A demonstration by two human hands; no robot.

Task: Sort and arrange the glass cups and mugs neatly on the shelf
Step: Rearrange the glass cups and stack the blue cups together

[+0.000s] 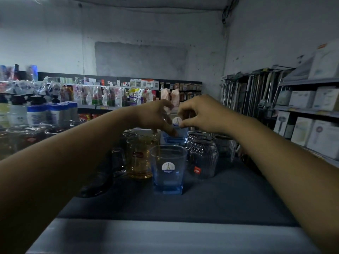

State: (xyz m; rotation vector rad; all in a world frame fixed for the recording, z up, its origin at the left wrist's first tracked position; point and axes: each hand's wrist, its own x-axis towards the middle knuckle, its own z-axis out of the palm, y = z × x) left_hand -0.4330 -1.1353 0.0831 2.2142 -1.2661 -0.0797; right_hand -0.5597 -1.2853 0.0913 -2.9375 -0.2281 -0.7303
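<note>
Centrally, item one: raised blue tumbler (pixel 177 122), round white label facing the camera, held over the far part of the dark shelf (pixel 229 195) between both hands.

Left hand (pixel 156 116): fingers curled down the tumbler's left side, thumb above, gripping it.

Right hand (pixel 200 114): thumb and forefinger pinching the tumbler's right edge beside the label.

Item two: lower blue tumbler (pixel 174 139), directly beneath the raised one. The raised one appears to sit nested in it, though blur and the fingers leave this uncertain.

Item three: front blue tumbler (pixel 167 169), square-based, upright, same white label, nearest the camera on the shelf.

Item four: amber mug (pixel 140 158), upright, red label, just left of the front blue tumbler.

Item five: ribbed clear glass (pixel 203 158), red label, just right of the front blue tumbler.

Item six: dark mug (pixel 102 173), blurred, left of the amber mug, partly behind the left forearm.

Item seven: clear glasses (pixel 27 134), grouped at far left.

Surroundings: packaged goods (pixel 110 96) on racks along the back wall; white boxes (pixel 302 99) on shelving at right.
</note>
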